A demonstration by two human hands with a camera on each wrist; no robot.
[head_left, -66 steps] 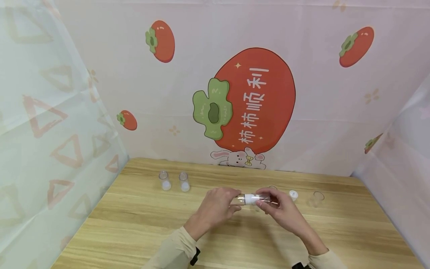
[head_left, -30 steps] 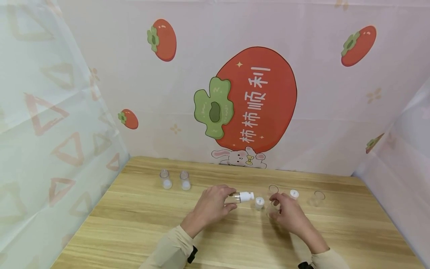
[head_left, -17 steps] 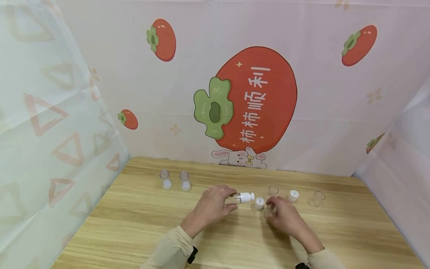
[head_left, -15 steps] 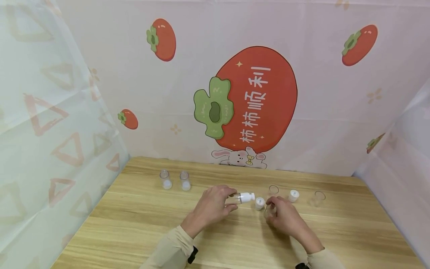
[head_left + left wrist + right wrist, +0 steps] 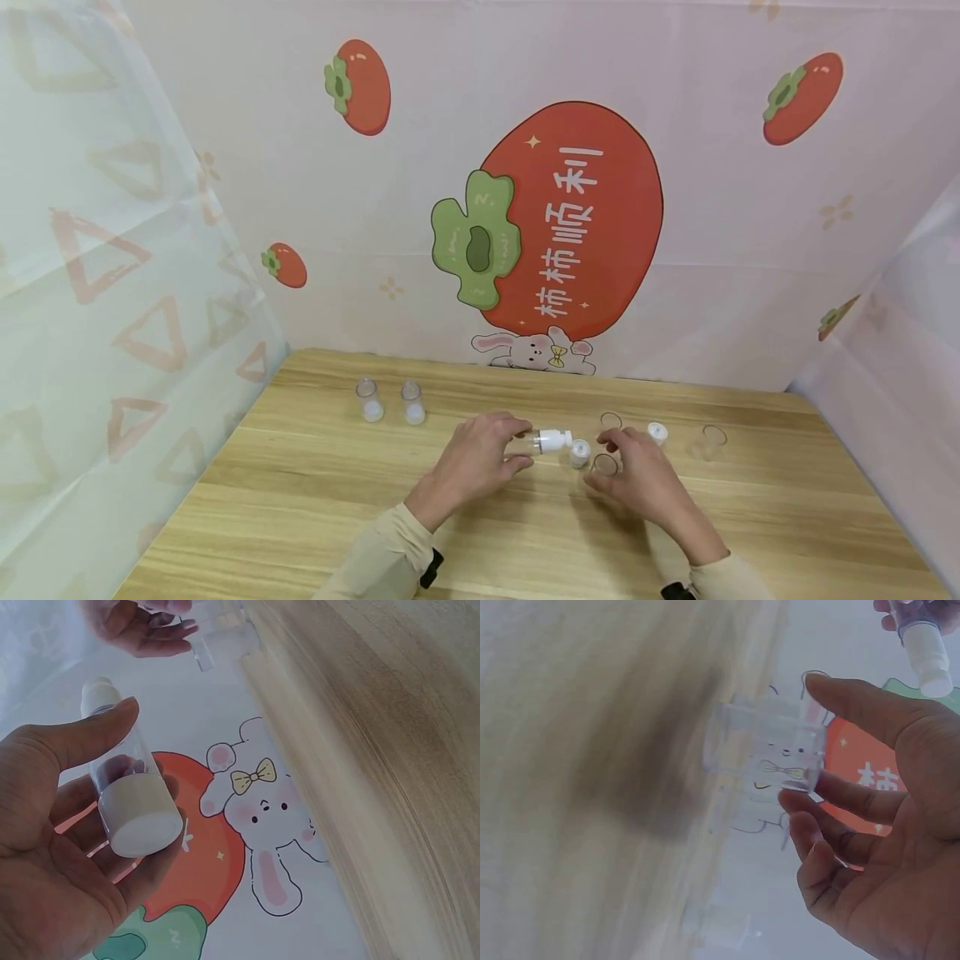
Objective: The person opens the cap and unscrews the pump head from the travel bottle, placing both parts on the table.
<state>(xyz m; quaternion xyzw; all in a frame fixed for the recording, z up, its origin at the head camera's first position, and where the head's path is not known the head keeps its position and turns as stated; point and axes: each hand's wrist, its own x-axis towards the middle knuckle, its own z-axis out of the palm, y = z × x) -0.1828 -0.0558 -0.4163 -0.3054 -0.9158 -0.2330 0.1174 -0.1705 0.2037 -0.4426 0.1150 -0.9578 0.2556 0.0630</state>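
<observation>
My left hand (image 5: pixel 472 458) holds a small clear bottle (image 5: pixel 139 802) between thumb and fingers. The bottle has a white base and a white pump head (image 5: pixel 555 441) that points right in the head view. A clear cylindrical cap (image 5: pixel 765 746) stands on the table by my right hand (image 5: pixel 641 471). My right thumb and fingers are spread around the cap, and the thumb is apart from it in the right wrist view. Fingertips are close to its rim; I cannot tell if they touch. A small white round part (image 5: pixel 580 452) stands between the pump head and the clear cap.
Two clear-topped bottles with white lower parts, a left one (image 5: pixel 369 402) and a right one (image 5: pixel 413 403), stand at the table's back left. Behind my right hand are a clear cap (image 5: pixel 611 423) and a white round part (image 5: pixel 657 432). Another clear cap (image 5: pixel 712 442) stands farther right.
A clear cap came off the bottle's pump end and was set upright on the table by my right hand. Its fingers have since spread away from the cap. My left hand keeps holding the bottle.
</observation>
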